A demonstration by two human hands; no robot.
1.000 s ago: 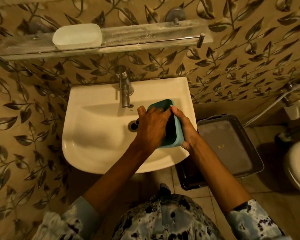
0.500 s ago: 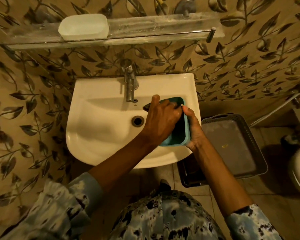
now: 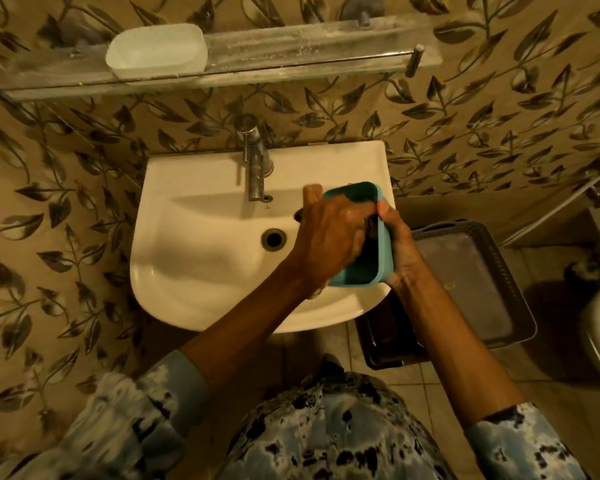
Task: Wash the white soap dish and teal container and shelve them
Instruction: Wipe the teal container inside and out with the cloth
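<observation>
The left hand (image 3: 329, 237) is reaching into the teal container (image 3: 383, 251), its fingers curled inside the cavity and hidden past the knuckles; they appear clenched on a dark scrubber or cloth, though the shadow inside the container prevents confirmation. The thumb stands clear above the near rim. The right hand (image 3: 400, 251) grasps the container from the outside, thumb hooked over the far-side rim and the remaining fingers wrapped behind the wall, out of sight.

The container is held in the air between the two hands, above the right part of the sink (image 3: 194, 271), with its outer wall roughly over the basin's right edge. It is tilted on its side, the open mouth facing left toward the working hand and somewhat up toward the camera. Its long axis runs from the wall end, beside the tap (image 3: 255, 168), back toward the person.

Assessment: the step in hand is scrubbing the interior. To do it well, the right-hand grip should stay firm against the pushing force, the strokes should reach both end corners along the long axis, and the mouth should stay over the basin so runoff drains there.

Beyond the hands, the white soap dish (image 3: 156, 55) already sits on the shelf (image 3: 309, 50) above the tap.
</observation>
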